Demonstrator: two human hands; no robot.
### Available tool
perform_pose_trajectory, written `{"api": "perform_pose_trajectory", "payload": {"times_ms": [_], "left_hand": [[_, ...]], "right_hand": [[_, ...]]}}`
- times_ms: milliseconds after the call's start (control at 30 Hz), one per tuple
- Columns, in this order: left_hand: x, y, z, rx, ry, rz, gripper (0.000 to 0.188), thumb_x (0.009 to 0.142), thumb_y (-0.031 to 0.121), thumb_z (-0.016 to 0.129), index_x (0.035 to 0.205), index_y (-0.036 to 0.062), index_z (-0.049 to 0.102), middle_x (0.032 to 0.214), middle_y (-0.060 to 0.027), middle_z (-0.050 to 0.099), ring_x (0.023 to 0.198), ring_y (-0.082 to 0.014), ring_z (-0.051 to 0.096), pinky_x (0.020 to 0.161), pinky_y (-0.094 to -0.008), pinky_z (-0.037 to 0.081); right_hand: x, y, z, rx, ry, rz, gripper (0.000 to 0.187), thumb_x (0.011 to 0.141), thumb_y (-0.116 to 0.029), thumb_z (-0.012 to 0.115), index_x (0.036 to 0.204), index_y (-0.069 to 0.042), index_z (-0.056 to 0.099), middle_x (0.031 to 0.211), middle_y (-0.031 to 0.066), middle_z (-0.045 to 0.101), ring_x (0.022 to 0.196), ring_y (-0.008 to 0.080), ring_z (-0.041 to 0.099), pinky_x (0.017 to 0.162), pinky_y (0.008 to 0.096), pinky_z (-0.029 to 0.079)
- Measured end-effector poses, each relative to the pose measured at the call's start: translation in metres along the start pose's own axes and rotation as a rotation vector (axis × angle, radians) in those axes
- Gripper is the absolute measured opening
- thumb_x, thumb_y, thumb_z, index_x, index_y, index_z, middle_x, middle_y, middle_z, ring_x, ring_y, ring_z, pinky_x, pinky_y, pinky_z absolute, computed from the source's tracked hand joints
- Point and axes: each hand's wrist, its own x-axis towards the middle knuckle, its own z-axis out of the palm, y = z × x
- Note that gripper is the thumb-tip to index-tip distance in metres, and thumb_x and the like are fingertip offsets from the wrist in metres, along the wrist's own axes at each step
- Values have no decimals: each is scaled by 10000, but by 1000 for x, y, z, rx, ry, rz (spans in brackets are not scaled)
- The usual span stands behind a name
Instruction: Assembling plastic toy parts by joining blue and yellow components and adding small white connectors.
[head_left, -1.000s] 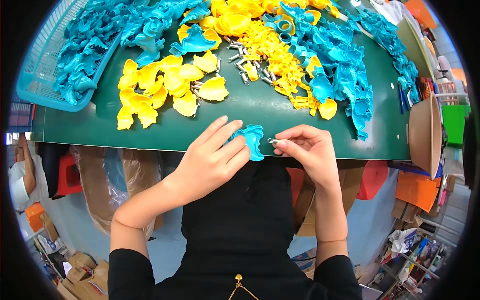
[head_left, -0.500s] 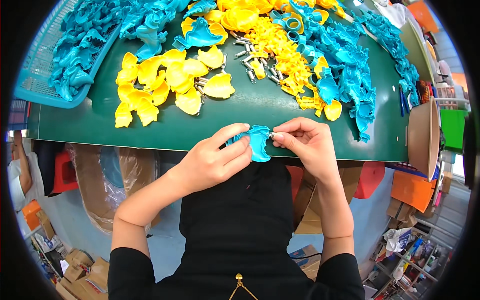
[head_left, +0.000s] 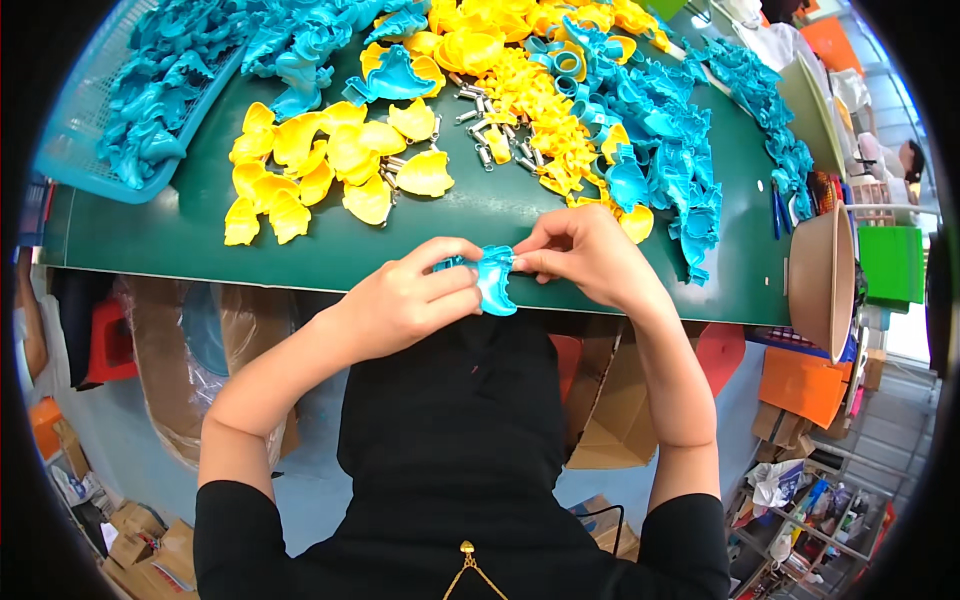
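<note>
Over the near edge of the green table, my left hand (head_left: 420, 300) grips a curved teal plastic shell (head_left: 497, 285) between thumb and fingers. My right hand (head_left: 585, 258) is closed in a pinch at the shell's upper right edge. A bit of silver metal (head_left: 515, 262), apparently the end of a small spring, shows at its fingertips; the rest is hidden. Yellow plastic shells (head_left: 350, 153), some with springs beside them, lie beyond my left hand. Loose metal springs (head_left: 486, 157) lie near a heap of small yellow parts (head_left: 535, 105).
A blue basket (head_left: 165, 185) of teal parts stands at the far left. Teal pieces (head_left: 670, 150) are heaped on the right of the green table (head_left: 400, 245). A beige tub (head_left: 822, 285) stands by the right edge. Cardboard boxes (head_left: 625, 420) are under the table.
The view has shifted slightly. Both hands still hold the teal shell at the table edge; my right hand's wrist is raised a little and its fingers stretch more toward the shell's edge.
</note>
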Motion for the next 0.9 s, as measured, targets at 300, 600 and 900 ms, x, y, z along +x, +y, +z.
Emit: {"api": "perform_pose_trajectory", "payload": {"times_ms": [300,600,900], "left_hand": [[5,30,5,88,25,-140,170,776,62,735,930,41,667,957,-63,635,1091,-288,608,868,-366,550],[11,45,13,209,132,-282,219,722,58,776,919,51,681,880,-47,614,954,-262,599,790,-354,538],[15,41,16,104,159,-279,223,705,23,783,904,31,684,850,-64,601,931,-275,606,771,-373,536]], "right_hand": [[8,21,0,-735,760,-434,104,791,-88,759,871,-70,696,820,66,587,779,262,617,659,371,497],[-18,9,20,-651,781,-498,125,771,-35,751,853,-90,674,1026,80,593,981,303,552,832,405,464],[-43,30,36,-513,831,-387,167,835,-23,715,997,-58,699,894,63,591,850,236,550,753,352,454]]}}
